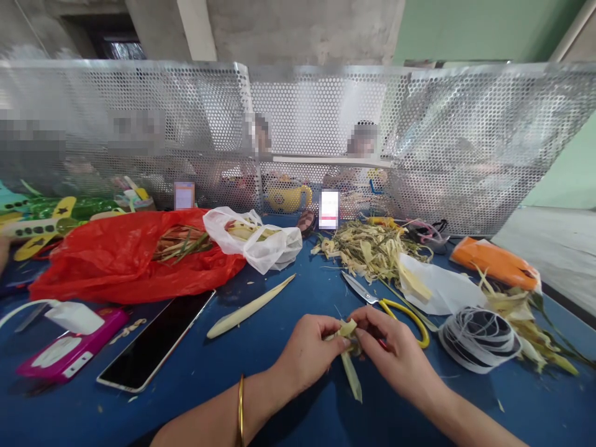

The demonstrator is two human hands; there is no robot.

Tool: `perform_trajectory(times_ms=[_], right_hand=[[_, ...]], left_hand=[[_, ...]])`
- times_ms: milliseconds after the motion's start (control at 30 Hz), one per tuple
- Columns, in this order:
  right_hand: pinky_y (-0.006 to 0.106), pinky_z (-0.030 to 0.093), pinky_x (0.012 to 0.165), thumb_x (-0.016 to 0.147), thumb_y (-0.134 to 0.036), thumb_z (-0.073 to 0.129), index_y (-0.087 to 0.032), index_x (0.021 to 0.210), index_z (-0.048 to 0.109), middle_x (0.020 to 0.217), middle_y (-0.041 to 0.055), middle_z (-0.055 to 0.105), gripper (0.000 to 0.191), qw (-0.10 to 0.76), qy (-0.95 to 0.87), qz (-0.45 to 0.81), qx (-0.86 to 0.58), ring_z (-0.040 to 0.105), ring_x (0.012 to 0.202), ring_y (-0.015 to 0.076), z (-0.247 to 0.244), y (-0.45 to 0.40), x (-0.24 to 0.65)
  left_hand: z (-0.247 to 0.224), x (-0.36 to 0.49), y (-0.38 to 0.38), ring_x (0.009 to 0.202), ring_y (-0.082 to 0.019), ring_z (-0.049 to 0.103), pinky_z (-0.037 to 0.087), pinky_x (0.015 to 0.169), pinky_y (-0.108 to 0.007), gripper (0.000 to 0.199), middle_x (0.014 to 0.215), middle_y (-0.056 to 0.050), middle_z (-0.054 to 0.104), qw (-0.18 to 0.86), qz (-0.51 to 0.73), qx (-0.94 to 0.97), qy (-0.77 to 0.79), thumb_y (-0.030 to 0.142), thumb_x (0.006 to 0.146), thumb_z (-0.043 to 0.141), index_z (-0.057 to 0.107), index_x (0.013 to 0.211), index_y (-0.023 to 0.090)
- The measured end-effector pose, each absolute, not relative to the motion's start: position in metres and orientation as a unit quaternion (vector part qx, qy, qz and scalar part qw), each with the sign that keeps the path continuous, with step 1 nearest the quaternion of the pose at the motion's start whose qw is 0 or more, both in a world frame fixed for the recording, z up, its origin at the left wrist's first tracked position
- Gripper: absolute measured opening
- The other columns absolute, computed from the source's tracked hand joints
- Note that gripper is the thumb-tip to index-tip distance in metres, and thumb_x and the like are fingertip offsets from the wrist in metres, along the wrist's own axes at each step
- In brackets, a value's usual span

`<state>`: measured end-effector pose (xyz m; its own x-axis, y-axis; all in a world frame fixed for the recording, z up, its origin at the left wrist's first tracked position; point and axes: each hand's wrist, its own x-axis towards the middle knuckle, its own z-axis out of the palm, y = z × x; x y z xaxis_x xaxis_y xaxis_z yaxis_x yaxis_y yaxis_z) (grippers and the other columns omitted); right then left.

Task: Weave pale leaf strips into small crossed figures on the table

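Observation:
My left hand (310, 347), with a gold bangle on its wrist, pinches a pale green strip of dried husk (351, 375) from the left. From the right, my right hand (388, 341) grips the same small husk piece, its fingertips close to those of the left. One end of the strip hangs below the fingers. Yellow-handled scissors (367, 295) lie open just beyond my right hand, one handle loop beside it. A long pale husk piece (251, 307) rests on the blue table (298, 285) to the left.
A phone (156, 341), purple power bank (74, 351) and red bag (107, 254) lie left. Behind are a white bag (279, 248), lit phone (329, 208) and husk pile (372, 248). A white coil (479, 341) is right. People sit behind the perforated metal screen (316, 105).

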<state>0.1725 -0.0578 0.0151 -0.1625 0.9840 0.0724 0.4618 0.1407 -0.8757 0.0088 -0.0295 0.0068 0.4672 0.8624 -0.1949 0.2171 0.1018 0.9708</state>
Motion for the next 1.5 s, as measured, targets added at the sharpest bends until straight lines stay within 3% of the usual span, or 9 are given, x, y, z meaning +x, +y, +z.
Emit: perform_trajectory(times_ms=[200, 433, 600, 733, 833, 967, 1100, 1233, 1500], right_hand=[[0.022, 0.029, 0.049, 0.080, -0.029, 0.055, -0.018, 0.060, 0.052, 0.057, -0.0033, 0.047, 0.022, 0.319, -0.665, 0.366, -0.567, 0.041, 0.056, 0.0106, 0.013, -0.055, 0.173], [0.023, 0.030, 0.052, 0.073, -0.036, 0.064, -0.017, 0.056, 0.051, 0.054, -0.0051, 0.044, 0.028, 0.374, -0.585, 0.458, -0.555, 0.038, 0.054, 0.0097, 0.013, -0.051, 0.172], [0.021, 0.022, 0.046, 0.074, -0.049, 0.067, -0.018, 0.060, 0.051, 0.047, -0.0082, 0.038, 0.037, 0.442, -0.480, 0.506, -0.564, 0.030, 0.045, 0.0066, 0.013, -0.049, 0.173], [0.021, 0.026, 0.044, 0.080, -0.054, 0.060, -0.015, 0.071, 0.061, 0.036, -0.0071, 0.042, 0.039, 0.440, -0.398, 0.609, -0.527, 0.032, 0.037, 0.0065, 0.013, -0.049, 0.176], [0.020, 0.026, 0.041, 0.077, -0.055, 0.064, -0.015, 0.065, 0.060, 0.032, -0.0065, 0.042, 0.042, 0.427, -0.342, 0.676, -0.493, 0.031, 0.033, 0.0058, 0.012, -0.048, 0.177], [0.019, 0.023, 0.037, 0.069, -0.049, 0.074, -0.017, 0.058, 0.052, 0.034, -0.0082, 0.041, 0.041, 0.432, -0.300, 0.705, -0.476, 0.029, 0.031, 0.0039, 0.008, -0.046, 0.176], [0.019, 0.023, 0.035, 0.066, -0.042, 0.078, -0.017, 0.060, 0.049, 0.047, -0.0067, 0.052, 0.039, 0.417, -0.303, 0.731, -0.447, 0.030, 0.032, 0.0018, 0.003, -0.045, 0.176], [0.017, 0.020, 0.035, 0.065, -0.040, 0.080, -0.017, 0.065, 0.049, 0.047, -0.0079, 0.052, 0.039, 0.411, -0.296, 0.741, -0.441, 0.032, 0.031, 0.0017, 0.002, -0.044, 0.176], [0.016, 0.028, 0.037, 0.063, -0.042, 0.082, -0.017, 0.067, 0.052, 0.053, -0.0070, 0.056, 0.040, 0.506, -0.279, 0.674, -0.459, 0.043, 0.036, 0.0033, 0.005, -0.044, 0.175]], left_hand=[[0.005, 0.007, -0.034, 0.054, -0.010, 0.040, 0.028, 0.049, -0.020, 0.016, 0.053, 0.004, 0.046, 0.540, 0.215, 0.698, 0.418, 0.022, 0.071, 0.056, 0.070, 0.066, 0.015], [0.008, 0.005, -0.036, 0.047, -0.008, 0.035, 0.021, 0.047, -0.022, 0.012, 0.050, 0.006, 0.042, 0.575, 0.149, 0.700, 0.397, 0.022, 0.070, 0.057, 0.059, 0.059, 0.017], [0.014, 0.003, -0.038, 0.048, -0.009, 0.039, 0.029, 0.049, -0.022, 0.010, 0.058, 0.004, 0.050, 0.643, 0.114, 0.672, 0.348, 0.023, 0.073, 0.052, 0.060, 0.070, 0.018], [0.022, 0.003, -0.037, 0.052, -0.009, 0.042, 0.033, 0.052, -0.022, 0.013, 0.062, 0.003, 0.049, 0.679, 0.132, 0.641, 0.332, 0.030, 0.074, 0.054, 0.057, 0.070, 0.017], [0.024, 0.004, -0.036, 0.055, -0.010, 0.043, 0.034, 0.055, -0.023, 0.016, 0.063, 0.001, 0.050, 0.703, 0.141, 0.610, 0.337, 0.031, 0.072, 0.054, 0.059, 0.073, 0.016], [0.017, 0.006, -0.037, 0.057, -0.009, 0.035, 0.028, 0.054, -0.023, 0.023, 0.061, 0.004, 0.042, 0.694, 0.157, 0.619, 0.332, 0.037, 0.072, 0.061, 0.056, 0.072, 0.015], [0.008, 0.007, -0.041, 0.058, -0.008, 0.029, 0.021, 0.053, -0.024, 0.027, 0.061, 0.006, 0.036, 0.662, 0.142, 0.663, 0.320, 0.037, 0.075, 0.063, 0.049, 0.065, 0.016], [0.008, 0.007, -0.043, 0.058, -0.008, 0.027, 0.020, 0.053, -0.026, 0.034, 0.059, 0.006, 0.032, 0.629, 0.134, 0.701, 0.308, 0.036, 0.078, 0.062, 0.042, 0.058, 0.017], [0.013, 0.005, -0.039, 0.052, -0.008, 0.033, 0.022, 0.050, -0.023, 0.030, 0.055, 0.005, 0.044, 0.658, 0.157, 0.654, 0.339, 0.042, 0.078, 0.062, 0.071, 0.077, 0.013]])
